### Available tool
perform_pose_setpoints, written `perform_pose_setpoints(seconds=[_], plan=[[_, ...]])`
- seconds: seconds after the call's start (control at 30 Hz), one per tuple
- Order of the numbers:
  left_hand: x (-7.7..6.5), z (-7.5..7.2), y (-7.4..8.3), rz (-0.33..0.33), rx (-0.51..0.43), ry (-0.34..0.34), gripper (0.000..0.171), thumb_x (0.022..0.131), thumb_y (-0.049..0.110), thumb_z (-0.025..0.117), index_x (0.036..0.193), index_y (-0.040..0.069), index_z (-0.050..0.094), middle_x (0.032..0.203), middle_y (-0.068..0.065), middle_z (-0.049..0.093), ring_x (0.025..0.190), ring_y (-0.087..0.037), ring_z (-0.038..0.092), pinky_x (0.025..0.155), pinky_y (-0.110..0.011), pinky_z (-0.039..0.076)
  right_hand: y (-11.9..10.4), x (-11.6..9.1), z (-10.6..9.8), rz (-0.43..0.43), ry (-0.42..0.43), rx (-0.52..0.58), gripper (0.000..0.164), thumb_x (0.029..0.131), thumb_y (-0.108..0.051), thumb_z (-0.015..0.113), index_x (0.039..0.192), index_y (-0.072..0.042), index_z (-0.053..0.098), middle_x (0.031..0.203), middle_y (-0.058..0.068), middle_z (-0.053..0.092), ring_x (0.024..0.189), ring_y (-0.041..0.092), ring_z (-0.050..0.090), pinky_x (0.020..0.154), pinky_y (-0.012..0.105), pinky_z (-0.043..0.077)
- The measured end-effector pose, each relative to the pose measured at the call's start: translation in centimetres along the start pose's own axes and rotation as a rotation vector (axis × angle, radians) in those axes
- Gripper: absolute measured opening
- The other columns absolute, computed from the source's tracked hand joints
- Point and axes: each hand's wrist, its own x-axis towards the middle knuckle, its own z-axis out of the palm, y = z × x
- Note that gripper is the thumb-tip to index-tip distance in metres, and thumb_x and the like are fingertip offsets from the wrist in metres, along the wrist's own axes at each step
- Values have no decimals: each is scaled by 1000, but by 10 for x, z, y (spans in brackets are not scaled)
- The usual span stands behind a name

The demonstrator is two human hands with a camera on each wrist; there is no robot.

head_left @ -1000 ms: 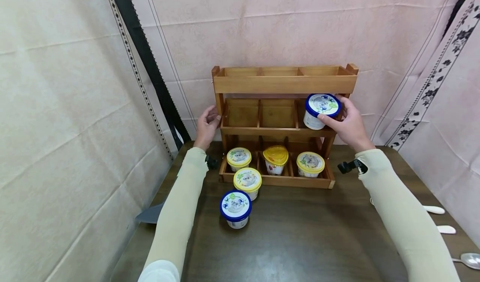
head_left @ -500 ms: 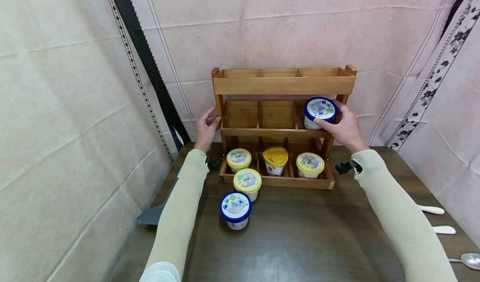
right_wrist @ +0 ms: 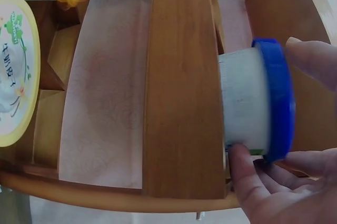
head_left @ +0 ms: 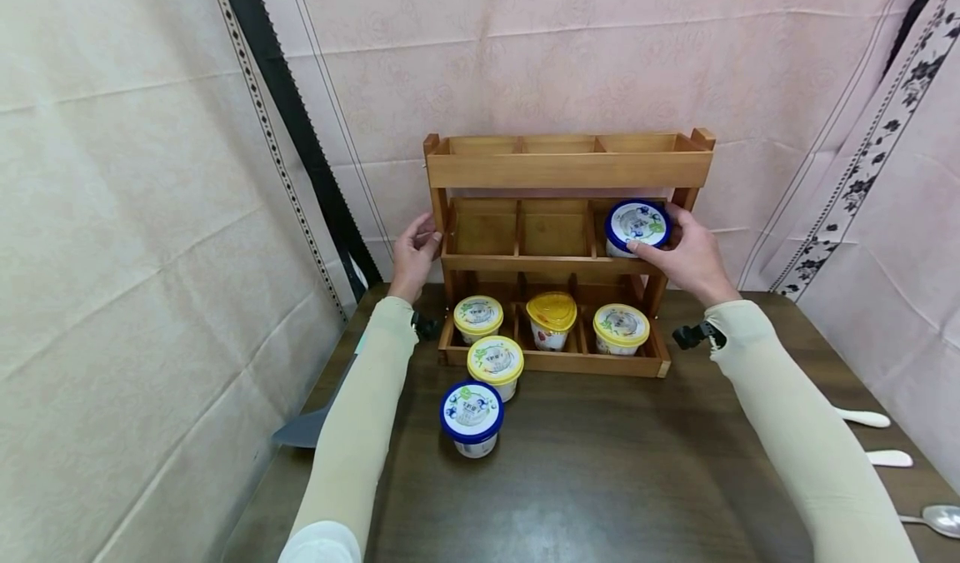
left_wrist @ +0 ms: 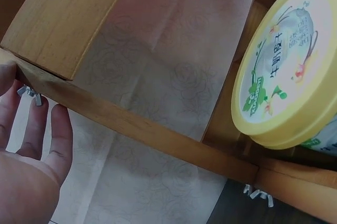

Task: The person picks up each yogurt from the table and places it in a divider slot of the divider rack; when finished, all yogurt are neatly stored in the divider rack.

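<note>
A wooden three-tier rack [head_left: 555,265] stands on the table. My right hand [head_left: 693,255] holds a blue-lidded tub [head_left: 637,223] by its rim, lowered into the right compartment of the middle tier. In the right wrist view the tub's white side [right_wrist: 245,100] shows behind the tier's front board, with fingers under it and the thumb beside the lid. My left hand [head_left: 415,256] grips the rack's left side post; in the left wrist view its fingers [left_wrist: 62,134] touch the post near a wing nut. Yellow-lidded tubs [head_left: 478,316] sit in the bottom tier.
A yellow-lidded tub [head_left: 496,361] and a blue-lidded tub [head_left: 472,413] stand on the table [head_left: 600,463] before the rack. White handles [head_left: 888,458] and a metal spoon [head_left: 941,520] lie at the right. A grey flat object [head_left: 302,428] lies by the left forearm. Cloth hangs behind.
My right hand has lowered the blue-lidded tub and moved it slightly left into the middle tier's right compartment. The left hand has stayed on the rack's post.
</note>
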Motion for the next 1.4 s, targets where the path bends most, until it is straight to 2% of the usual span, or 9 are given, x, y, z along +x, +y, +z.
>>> perform_pose_setpoints(seconds=[0.3,0.53,0.7,0.87,0.93,1.0,1.13,1.33,1.4], plan=[[-1,1,3,-6,2,9,45,104,13,68,147,23,63,132,-9,64,117,-18,62,95,-33,61,-9,-10,-6,-5,45,39,101,91,-56,78,165,-6,30,162,23,44,143,41,48,114,60,46],[1,-1,5,-8,7,0,45,104,10,68,147,21,62,130,-7,64,118,-19,62,97,-33,60,-21,-27,-6,-57,92,40,94,92,-54,77,164,-10,35,161,21,43,143,44,48,113,64,46],[1,-2,6,-18,4,-19,45,104,11,68,148,21,62,127,-4,63,118,-18,63,98,-36,60,-28,-38,-4,-103,98,54,86,94,-48,78,160,-8,41,159,18,48,142,39,50,112,61,48],[2,-4,7,-16,13,-29,45,104,10,67,148,20,61,128,-5,62,121,-20,62,100,-37,59,-34,-49,4,-146,64,74,76,96,-42,78,155,-7,47,155,15,52,139,34,54,108,42,55],[3,-4,7,-13,19,-31,45,104,11,67,148,20,60,129,-5,62,122,-21,61,100,-36,58,-36,-53,10,-160,41,95,73,97,-40,78,155,-7,48,155,15,52,139,34,54,108,38,55],[5,-4,7,-16,15,-35,45,104,11,67,148,21,60,129,-5,62,123,-22,62,99,-35,58,-38,-57,16,-170,13,113,71,98,-39,77,155,-7,48,155,14,53,139,34,55,108,41,55],[6,-2,7,-35,9,-39,46,104,11,67,148,23,60,130,-5,62,124,-22,62,100,-36,59,-41,-64,32,-185,-37,140,68,99,-38,75,154,-9,49,155,14,54,138,34,56,108,55,53],[4,-2,5,-47,34,-39,45,105,13,66,148,25,60,131,-6,61,125,-23,61,104,-42,57,-43,-71,56,-187,-104,146,65,99,-41,75,155,-17,51,152,11,58,134,29,59,107,57,54],[3,-3,4,-44,41,-42,44,106,13,65,148,25,60,131,-6,61,125,-23,61,105,-43,56,-43,-72,64,-195,-121,153,65,99,-40,75,154,-16,51,150,12,59,133,31,60,106,58,54]])
